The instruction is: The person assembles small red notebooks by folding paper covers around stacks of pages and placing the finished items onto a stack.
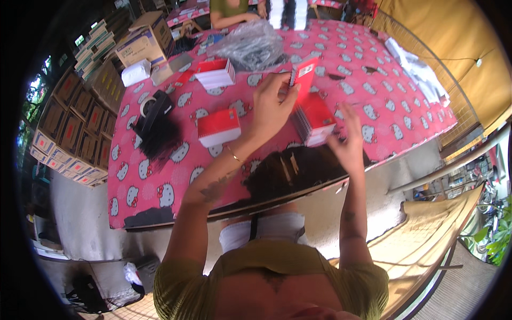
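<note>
My left hand point(273, 104) pinches a red spiral-bound notebook point(305, 74) by its bound side, tilted up above the table. Just below it lies a stack of red notebooks point(318, 114) with its spiral edges facing left. At the right side of that stack is my right hand point(349, 140), fingers spread and slightly blurred. Its thumb is close to the stack's near corner; whether it touches, I cannot tell. Left of my left forearm sits another notebook stack point(218, 127), and farther back a third stack point(216, 73).
Pink patterned cloth point(165, 194) covers the table, torn to dark patches near the front edge. A tape dispenser point(154, 109) lies at the left, clear plastic point(248, 45) at the back, white papers point(418, 72) at the right. Cartons point(80, 112) stand left; a person point(230, 13) sits beyond.
</note>
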Available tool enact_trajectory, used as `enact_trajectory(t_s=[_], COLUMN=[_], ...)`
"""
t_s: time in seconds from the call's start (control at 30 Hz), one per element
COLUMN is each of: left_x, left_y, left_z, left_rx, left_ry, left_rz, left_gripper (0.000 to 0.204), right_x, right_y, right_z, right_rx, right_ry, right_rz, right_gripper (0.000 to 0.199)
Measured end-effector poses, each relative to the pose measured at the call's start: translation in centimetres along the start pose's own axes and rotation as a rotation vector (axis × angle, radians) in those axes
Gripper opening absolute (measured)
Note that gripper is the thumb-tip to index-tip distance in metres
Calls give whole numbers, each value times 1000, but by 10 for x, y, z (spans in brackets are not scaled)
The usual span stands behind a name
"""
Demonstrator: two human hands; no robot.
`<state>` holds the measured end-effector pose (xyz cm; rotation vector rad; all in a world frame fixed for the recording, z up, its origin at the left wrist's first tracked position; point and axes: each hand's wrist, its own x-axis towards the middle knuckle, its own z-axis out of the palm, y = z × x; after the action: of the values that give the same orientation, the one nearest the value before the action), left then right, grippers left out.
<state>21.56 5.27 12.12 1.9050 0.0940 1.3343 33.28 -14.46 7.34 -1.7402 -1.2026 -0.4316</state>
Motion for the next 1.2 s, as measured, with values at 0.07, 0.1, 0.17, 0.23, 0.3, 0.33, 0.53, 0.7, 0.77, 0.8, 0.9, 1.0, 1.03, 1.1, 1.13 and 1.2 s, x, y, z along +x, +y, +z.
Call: enact_trajectory(t_s=[0.07, 0.1, 0.17, 0.23, 0.3, 0.33, 0.53, 0.7, 0.77, 0.8, 0.9, 1.0, 1.03, 1.1, 1.13, 1.2], left_x=[14, 17, 25, 44, 45, 40, 0, -41, -40, -38, -41, -64, -72, -90, -98, -115], left_y=[9, 18, 23, -2, -33, -42, -64, -76, -78, -65, -69, -75, -76, -75, -82, -90], left_z=[24, 32, 45, 51, 59, 63, 75, 73, 67, 63, 10, -68, -96, -144, -157, -175], left_rx=[-217, -321, -182, 282, -98, -66, 209, 661, 621, 587, 327, 643, 729, 878, 880, 889], left_ry=[-40, -70, -113, -46, -307, -350, -55, -133, 26, 42, 41, -63, -108, -208, -241, -303], left_rz=[-195, -310, -139, 302, 63, 33, 12, -29, -19, -104, -66, 115, 116, 16, 25, 33], left_gripper=[28, 30, 39, 41, 45, 45, 42, 45, 43, 40, 36, 34, 34, 34, 33, 31], right_x=[7, 12, 18, 25, 25, 23, 8, -11, -20, -24, -31, -31, -31, -31, -30, -29], right_y=[-45, -50, -24, -16, -10, -9, 17, 24, 6, -2, 2, 6, 7, 6, 4, 0], right_z=[-8, -6, 4, 10, 16, 19, 10, 12, 28, 31, 51, 53, 53, 55, 55, 55], right_rx=[-26, -53, 125, 591, 842, 856, 742, -359, -516, -513, -456, -404, -391, -392, -390, -414], right_ry=[-65, -51, 51, 102, 150, 174, 3, -75, -58, -101, -160, -112, -108, -107, -107, -89], right_rz=[-129, -209, -139, 57, 191, 224, 474, 113, -67, -84, -145, -137, -133, -143, -148, -155], right_gripper=[92, 80, 69, 63, 62, 63, 56, 59, 58, 55, 53, 46, 44, 42, 42, 42])
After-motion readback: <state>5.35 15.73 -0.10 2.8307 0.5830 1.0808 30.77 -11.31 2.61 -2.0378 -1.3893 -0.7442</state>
